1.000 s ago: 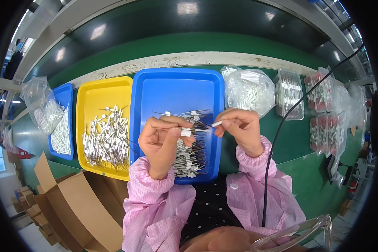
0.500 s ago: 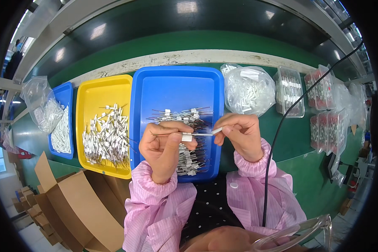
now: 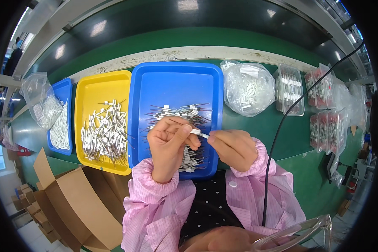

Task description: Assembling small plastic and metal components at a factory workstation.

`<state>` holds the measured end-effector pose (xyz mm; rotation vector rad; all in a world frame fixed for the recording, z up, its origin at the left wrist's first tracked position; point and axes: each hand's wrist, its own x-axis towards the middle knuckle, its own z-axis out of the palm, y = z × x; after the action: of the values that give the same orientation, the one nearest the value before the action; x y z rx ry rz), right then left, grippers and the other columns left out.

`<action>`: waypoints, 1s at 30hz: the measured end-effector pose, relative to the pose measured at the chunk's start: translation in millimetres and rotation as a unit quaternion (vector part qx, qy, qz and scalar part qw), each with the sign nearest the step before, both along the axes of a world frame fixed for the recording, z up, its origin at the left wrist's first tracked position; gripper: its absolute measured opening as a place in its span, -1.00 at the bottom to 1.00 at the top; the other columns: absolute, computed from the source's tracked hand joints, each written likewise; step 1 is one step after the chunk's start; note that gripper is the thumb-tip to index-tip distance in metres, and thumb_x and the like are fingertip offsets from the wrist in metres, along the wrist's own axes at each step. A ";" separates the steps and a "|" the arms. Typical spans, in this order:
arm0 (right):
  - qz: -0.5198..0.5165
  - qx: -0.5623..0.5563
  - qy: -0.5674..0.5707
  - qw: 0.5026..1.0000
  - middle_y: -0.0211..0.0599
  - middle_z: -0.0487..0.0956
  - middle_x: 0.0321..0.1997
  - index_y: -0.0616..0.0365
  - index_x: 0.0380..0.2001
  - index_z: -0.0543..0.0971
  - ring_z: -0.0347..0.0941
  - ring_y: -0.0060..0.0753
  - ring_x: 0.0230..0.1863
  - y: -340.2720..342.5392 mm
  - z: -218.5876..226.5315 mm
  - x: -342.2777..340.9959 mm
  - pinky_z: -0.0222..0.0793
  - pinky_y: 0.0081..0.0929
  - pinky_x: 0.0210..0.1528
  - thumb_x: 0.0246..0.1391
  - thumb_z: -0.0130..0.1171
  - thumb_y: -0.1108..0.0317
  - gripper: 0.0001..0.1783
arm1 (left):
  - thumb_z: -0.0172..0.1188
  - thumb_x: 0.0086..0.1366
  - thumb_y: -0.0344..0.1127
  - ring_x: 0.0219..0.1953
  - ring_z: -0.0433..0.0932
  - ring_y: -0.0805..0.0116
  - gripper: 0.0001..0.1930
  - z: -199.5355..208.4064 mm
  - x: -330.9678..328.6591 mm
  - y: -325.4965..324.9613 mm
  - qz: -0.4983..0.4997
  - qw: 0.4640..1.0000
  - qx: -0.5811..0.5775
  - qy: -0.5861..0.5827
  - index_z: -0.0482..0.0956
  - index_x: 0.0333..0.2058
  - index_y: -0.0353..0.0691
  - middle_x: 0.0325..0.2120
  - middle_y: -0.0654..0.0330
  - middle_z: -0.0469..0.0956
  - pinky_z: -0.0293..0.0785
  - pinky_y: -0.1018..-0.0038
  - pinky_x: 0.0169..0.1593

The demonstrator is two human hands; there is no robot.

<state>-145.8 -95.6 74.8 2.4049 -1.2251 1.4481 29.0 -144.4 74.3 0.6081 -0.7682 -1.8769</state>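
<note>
Over the large blue tray (image 3: 174, 86), my left hand (image 3: 170, 140) pinches a thin wire-leaded part (image 3: 195, 131) with a white block or tag on it. My right hand (image 3: 235, 147) is closed at the part's right end, its thumb and fingertips gripping a slim white sleeve (image 3: 204, 135) in line with the lead. The sleeve's far end is hidden by those fingers. Beneath my hands, the tray holds bundles of similar leaded parts (image 3: 185, 112) with white tags, partly covered by my left hand.
Left of the blue tray stands a yellow tray (image 3: 85, 88) with a heap of leaded parts (image 3: 107, 136). Beyond are a small blue tray of white sleeves (image 3: 59, 130) and a plastic bag (image 3: 40, 103). Rightward lie a bag of white pieces (image 3: 250, 90), clear boxes (image 3: 289, 90) and a black cable (image 3: 277, 130).
My right hand has turned knuckles-up and moved slightly down and left. The sleeve sits nearer my left fingers, and the bare lead between the hands no longer shows. The part now tilts down rightward.
</note>
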 end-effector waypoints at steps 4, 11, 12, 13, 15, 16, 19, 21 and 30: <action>-0.009 0.054 -0.017 0.998 -0.18 0.58 -0.46 0.34 -0.34 0.58 0.56 -0.35 -0.53 -1.5 3.6 0.1 0.45 -0.54 -0.58 -0.17 0.20 0.64 -0.78 | 0.12 0.21 -0.64 -0.45 0.63 0.28 -0.93 -3.0 -1.8 8.3 0.016 0.996 -0.078 -0.046 0.49 -0.31 -0.47 -0.36 -0.10 0.59 0.61 0.50 -0.41; 0.112 0.493 -0.432 0.747 -0.31 0.56 -0.63 0.35 -0.34 0.56 0.47 -0.62 -0.69 -0.7 12.3 -0.1 0.31 -0.70 -0.71 0.08 0.15 0.58 -0.93 | 0.17 0.12 -0.68 -0.42 0.64 0.32 -0.86 -6.7 5.6 -0.5 0.041 0.883 -0.408 -0.229 0.61 -0.31 -0.44 -0.32 -0.06 0.62 0.60 0.52 -0.34; 0.134 0.529 -0.458 0.702 -0.31 0.56 -0.62 0.36 -0.35 0.56 0.46 -0.64 -0.69 -2.1 10.8 -3.5 0.29 -0.71 -0.71 0.09 0.15 0.56 -0.93 | 0.17 0.10 -0.69 -0.43 0.64 0.32 -0.84 -5.5 5.9 -0.2 0.033 0.896 -0.379 -0.232 0.61 -0.31 -0.44 -0.33 -0.06 0.62 0.59 0.53 -0.36; 0.155 0.563 -0.482 0.654 -0.32 0.56 -0.62 0.36 -0.36 0.55 0.46 -0.65 -0.69 -3.0 9.5 -5.3 0.28 -0.73 -0.72 0.09 0.16 0.55 -0.93 | 0.17 0.08 -0.70 -0.43 0.64 0.32 -0.82 -2.5 6.8 1.6 0.025 0.907 -0.349 -0.234 0.61 -0.30 -0.43 -0.34 -0.06 0.62 0.57 0.54 -0.37; 0.146 0.524 -0.419 0.727 -0.34 0.56 -0.59 0.33 -0.35 0.56 0.47 -0.68 -0.63 -0.9 8.2 -2.2 0.28 -0.71 -0.69 0.08 0.17 0.53 -0.92 | 0.17 0.06 -0.72 -0.44 0.63 0.33 -0.80 -0.3 10.1 4.3 0.008 0.914 -0.315 -0.256 0.61 -0.31 -0.42 -0.37 -0.04 0.63 0.55 0.55 -0.39; 0.141 0.502 -0.385 0.761 -0.36 0.57 -0.57 0.32 -0.34 0.56 0.47 -0.69 -0.61 -0.6 7.4 -1.0 0.28 -0.70 -0.67 0.08 0.18 0.52 -0.91 | 0.17 0.05 -0.72 -0.45 0.63 0.33 -0.79 0.2 12.8 5.1 -0.002 0.910 -0.310 -0.276 0.61 -0.31 -0.42 -0.39 -0.03 0.63 0.54 0.56 -0.40; 0.180 0.454 -0.314 0.814 -0.38 0.59 -0.49 0.26 -0.30 0.56 0.49 -0.69 -0.50 -4.5 -9.5 -4.4 0.31 -0.66 -0.58 0.07 0.18 0.51 -0.89 | 0.18 0.03 -0.72 -0.48 0.61 0.32 -0.80 3.5 18.1 5.3 -0.004 0.886 -0.377 -0.269 0.62 -0.33 -0.42 -0.43 -0.01 0.63 0.51 0.53 -0.41; 0.171 0.468 -0.286 0.819 -0.34 0.59 -0.46 0.24 -0.31 0.57 0.51 -0.59 -0.48 -6.7 0.9 -6.9 0.34 -0.58 -0.53 0.05 0.17 0.52 -0.89 | 0.19 0.02 -0.71 -0.51 0.60 0.29 -0.81 4.8 26.9 3.5 0.038 0.845 -0.432 -0.314 0.61 -0.33 -0.42 -0.45 0.01 0.63 0.51 0.50 -0.41; -0.361 0.237 0.174 0.885 -0.12 0.48 -0.39 0.28 -0.49 0.46 0.45 -0.01 -0.32 -35.9 -43.5 -73.6 0.41 -0.23 -0.38 -0.16 0.12 0.58 -0.92 | 0.11 -0.02 -0.66 -0.03 0.45 0.08 -0.69 -12.0 60.9 -45.6 0.202 0.409 -0.494 -0.740 0.57 -0.23 -0.36 -0.11 0.06 0.53 0.36 0.24 0.05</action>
<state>-219.5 -131.4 31.3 1.9078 -2.2086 0.5143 90.0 -190.1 62.3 1.3521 -2.2466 0.3396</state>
